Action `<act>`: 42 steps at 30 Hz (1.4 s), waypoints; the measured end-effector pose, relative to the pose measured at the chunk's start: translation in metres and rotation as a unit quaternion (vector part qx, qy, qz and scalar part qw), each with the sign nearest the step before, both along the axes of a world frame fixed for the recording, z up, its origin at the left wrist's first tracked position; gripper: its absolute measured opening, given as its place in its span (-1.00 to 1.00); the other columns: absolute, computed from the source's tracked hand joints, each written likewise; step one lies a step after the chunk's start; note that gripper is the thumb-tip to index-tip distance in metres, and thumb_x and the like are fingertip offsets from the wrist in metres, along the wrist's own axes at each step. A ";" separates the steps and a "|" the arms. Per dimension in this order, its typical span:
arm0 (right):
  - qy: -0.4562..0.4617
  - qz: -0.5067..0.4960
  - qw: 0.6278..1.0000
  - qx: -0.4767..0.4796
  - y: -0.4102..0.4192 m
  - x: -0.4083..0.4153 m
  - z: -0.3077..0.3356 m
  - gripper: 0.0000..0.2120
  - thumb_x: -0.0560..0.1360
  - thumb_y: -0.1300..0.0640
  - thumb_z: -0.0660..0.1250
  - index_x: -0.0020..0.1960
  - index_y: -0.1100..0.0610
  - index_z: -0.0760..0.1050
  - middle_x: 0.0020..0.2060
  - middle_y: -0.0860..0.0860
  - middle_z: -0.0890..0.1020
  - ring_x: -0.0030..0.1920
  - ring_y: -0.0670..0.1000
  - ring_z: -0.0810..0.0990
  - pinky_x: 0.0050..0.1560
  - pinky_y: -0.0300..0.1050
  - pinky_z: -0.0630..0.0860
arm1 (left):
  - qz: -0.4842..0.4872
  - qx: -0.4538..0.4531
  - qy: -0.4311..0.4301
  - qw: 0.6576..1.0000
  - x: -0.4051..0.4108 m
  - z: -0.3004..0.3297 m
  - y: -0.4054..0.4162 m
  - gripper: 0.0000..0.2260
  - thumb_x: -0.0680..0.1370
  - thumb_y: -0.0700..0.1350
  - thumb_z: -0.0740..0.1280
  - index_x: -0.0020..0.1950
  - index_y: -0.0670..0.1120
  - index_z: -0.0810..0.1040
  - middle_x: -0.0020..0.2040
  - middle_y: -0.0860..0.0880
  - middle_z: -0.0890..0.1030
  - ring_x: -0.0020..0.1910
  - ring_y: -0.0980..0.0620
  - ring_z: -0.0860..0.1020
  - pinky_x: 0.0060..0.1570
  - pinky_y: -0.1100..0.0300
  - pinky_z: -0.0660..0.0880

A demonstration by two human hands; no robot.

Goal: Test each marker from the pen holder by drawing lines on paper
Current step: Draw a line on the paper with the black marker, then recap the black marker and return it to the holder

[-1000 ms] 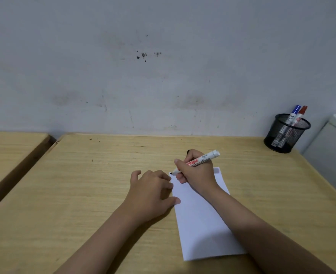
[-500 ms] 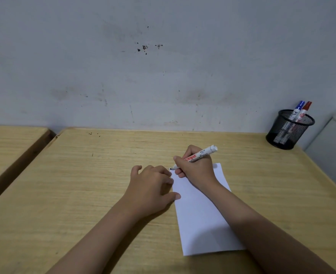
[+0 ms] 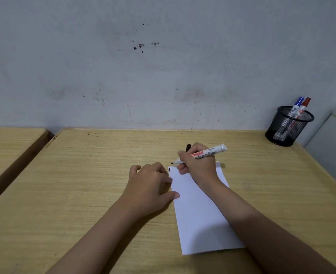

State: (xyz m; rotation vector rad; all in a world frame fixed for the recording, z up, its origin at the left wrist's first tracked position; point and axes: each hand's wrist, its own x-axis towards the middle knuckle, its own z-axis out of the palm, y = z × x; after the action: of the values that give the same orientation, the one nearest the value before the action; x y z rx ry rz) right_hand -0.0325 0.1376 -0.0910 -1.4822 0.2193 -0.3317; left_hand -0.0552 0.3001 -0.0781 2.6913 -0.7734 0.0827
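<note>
White sheet of paper lies on the wooden counter, closest to the camera. Left hand sits loosely curled at the paper's left edge, thumb tip on the sheet, holding nothing. Right hand has its grip closed around a whiteboard marker, black tip right at the paper's top left corner, beside a short black line. A black cap pokes out behind the fingers. Way back right, a black mesh pen holder holds a blue marker and a red marker.
</note>
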 end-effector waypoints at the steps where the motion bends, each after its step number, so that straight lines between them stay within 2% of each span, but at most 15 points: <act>1: -0.015 -0.018 0.999 0.022 -0.001 -0.001 0.001 -0.75 0.42 0.28 0.43 -0.32 0.18 0.38 -0.54 0.01 0.60 -0.51 0.02 0.60 -0.44 -0.11 0.57 | -0.001 -0.003 0.000 1.000 0.000 0.000 0.000 -0.60 0.37 0.28 0.32 0.10 0.10 0.59 0.11 0.18 0.49 0.16 0.12 0.44 0.26 0.04 0.12; 5: -0.056 -0.089 0.991 0.076 -0.012 -0.003 0.015 -0.77 0.41 0.18 0.46 -0.29 0.11 0.41 -0.35 0.14 0.65 -0.39 0.01 0.65 -0.27 -0.11 0.59 | -0.006 -0.027 0.025 0.999 0.005 0.001 0.000 -0.62 0.34 0.27 0.35 0.05 0.11 0.59 0.06 0.20 0.49 0.11 0.17 0.45 0.21 0.09 0.13; 7: -0.066 -0.102 0.988 0.092 -0.021 -0.007 0.025 -0.79 0.41 0.18 0.47 -0.27 0.12 0.43 -0.33 0.14 0.64 -0.38 -0.04 0.64 -0.23 -0.13 0.58 | -0.002 -0.031 0.049 0.998 0.011 0.006 -0.002 -0.69 0.34 0.25 0.35 -0.05 0.09 0.58 0.00 0.17 0.50 0.04 0.17 0.48 0.15 0.11 0.18; 11: -0.063 -0.099 0.992 0.045 -0.042 -0.022 0.034 -0.85 0.39 0.15 0.48 -0.24 0.10 0.50 -0.38 0.03 0.63 -0.44 -0.04 0.58 -0.37 -0.13 0.52 | 0.034 -0.097 0.049 0.993 0.030 0.022 -0.024 -0.81 0.40 0.11 0.36 -0.23 0.01 0.51 -0.13 0.08 0.52 -0.13 0.09 0.53 0.01 0.07 0.43; 14: -0.061 -0.091 0.994 0.017 -0.056 -0.034 0.033 -0.88 0.37 0.17 0.49 -0.24 0.07 0.55 -0.45 -0.01 0.60 -0.48 -0.03 0.53 -0.46 -0.16 0.46 | 0.039 -0.190 0.061 0.979 0.045 0.033 -0.052 -0.90 0.43 -0.05 0.35 -0.11 -0.05 0.51 -0.05 0.00 0.56 -0.14 0.03 0.55 -0.07 -0.01 0.53; 17: -0.056 -0.067 0.996 0.001 -0.069 -0.045 0.033 -0.91 0.38 0.20 0.48 -0.18 0.11 0.58 -0.44 -0.03 0.60 -0.51 -0.04 0.50 -0.50 -0.17 0.44 | 0.004 -0.150 0.051 0.987 0.065 0.032 -0.078 -0.75 0.46 -0.11 0.34 0.13 -0.04 0.52 0.10 -0.04 0.55 -0.12 0.04 0.50 -0.02 0.03 0.52; 19: -0.056 -0.050 0.997 0.000 -0.076 -0.052 0.033 -0.92 0.38 0.22 0.48 -0.14 0.12 0.60 -0.43 -0.03 0.60 -0.51 -0.03 0.49 -0.51 -0.17 0.42 | 0.003 -0.103 0.063 0.993 0.075 0.031 -0.089 -0.73 0.48 -0.09 0.33 0.17 -0.05 0.54 0.11 -0.05 0.53 -0.12 0.03 0.51 -0.01 0.07 0.51; 22: -0.067 -0.031 0.997 -0.003 -0.084 -0.064 0.036 -0.91 0.39 0.27 0.46 -0.13 0.14 0.62 -0.37 -0.02 0.63 -0.49 -0.03 0.48 -0.51 -0.20 0.43 | 0.004 -0.045 0.072 0.996 0.082 0.031 -0.097 -0.79 0.46 -0.23 0.30 0.06 -0.15 0.61 0.07 -0.14 0.62 0.00 -0.09 0.59 0.00 0.07 0.53; 24: -0.069 -0.026 0.997 -0.012 -0.088 -0.072 0.039 -0.90 0.38 0.28 0.46 -0.13 0.13 0.64 -0.37 -0.02 0.64 -0.48 -0.03 0.48 -0.52 -0.20 0.43 | 0.015 -0.090 0.081 0.993 0.082 0.035 -0.097 -0.85 0.43 -0.28 0.34 -0.05 -0.17 0.64 -0.01 -0.14 0.68 -0.01 -0.07 0.61 -0.08 0.16 0.51; 26: -0.073 -0.023 0.997 -0.028 -0.092 -0.081 0.044 -0.89 0.38 0.27 0.47 -0.13 0.10 0.64 -0.37 -0.06 0.64 -0.46 -0.06 0.50 -0.53 -0.20 0.43 | 0.013 -0.217 0.148 0.965 0.076 0.044 -0.096 -0.93 0.42 -0.24 0.41 -0.12 -0.14 0.65 -0.14 -0.11 0.70 -0.12 0.02 0.64 -0.10 0.20 0.51; 28: -0.086 -0.019 0.995 -0.038 -0.093 -0.089 0.052 -0.89 0.38 0.28 0.47 -0.12 0.12 0.65 -0.36 -0.10 0.64 -0.43 -0.12 0.53 -0.50 -0.20 0.45 | -0.028 -0.343 0.250 0.905 0.060 0.057 -0.095 -0.95 0.44 -0.25 0.41 -0.12 -0.16 0.64 -0.22 -0.10 0.68 -0.24 0.10 0.64 -0.07 0.18 0.56; 30: -0.105 -0.016 0.994 -0.038 -0.092 -0.097 0.061 -0.88 0.38 0.31 0.46 -0.11 0.15 0.65 -0.37 -0.11 0.65 -0.43 -0.16 0.53 -0.49 -0.21 0.45 | -0.058 -0.404 0.309 0.859 0.044 0.069 -0.093 -0.94 0.47 -0.28 0.37 -0.10 -0.17 0.63 -0.22 -0.10 0.66 -0.25 0.09 0.65 -0.02 0.19 0.59; 33: -0.137 -0.007 0.990 -0.036 -0.088 -0.110 0.074 -0.87 0.38 0.34 0.45 -0.11 0.18 0.64 -0.37 -0.10 0.66 -0.44 -0.15 0.51 -0.47 -0.22 0.45 | -0.079 -0.447 0.345 0.821 0.025 0.081 -0.091 -0.91 0.48 -0.28 0.35 -0.10 -0.16 0.64 -0.26 -0.05 0.68 -0.23 0.06 0.65 0.03 0.17 0.59; 38: -0.174 -0.013 0.984 -0.039 -0.089 -0.129 0.091 -0.88 0.38 0.35 0.45 -0.11 0.21 0.64 -0.30 -0.06 0.66 -0.42 -0.16 0.53 -0.45 -0.24 0.47 | -0.096 -0.491 0.387 0.775 0.007 0.094 -0.090 -0.89 0.50 -0.31 0.29 -0.08 -0.21 0.61 -0.31 -0.04 0.66 -0.30 0.10 0.62 -0.05 0.24 0.62; 42: -0.180 -0.006 0.983 -0.046 -0.089 -0.138 0.097 -0.87 0.37 0.37 0.45 -0.16 0.18 0.64 -0.30 -0.08 0.68 -0.39 -0.17 0.57 -0.41 -0.32 0.47 | -0.111 -0.498 0.400 0.762 -0.006 0.101 -0.090 -0.88 0.50 -0.31 0.28 -0.08 -0.22 0.61 -0.30 -0.05 0.66 -0.31 0.10 0.62 -0.09 0.26 0.61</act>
State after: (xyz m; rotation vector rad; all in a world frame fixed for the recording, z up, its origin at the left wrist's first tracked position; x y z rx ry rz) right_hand -0.1703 0.0484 0.0064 -1.4845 -0.0774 -0.6192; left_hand -0.0614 0.2099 0.0230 1.3706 -0.5113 -0.5322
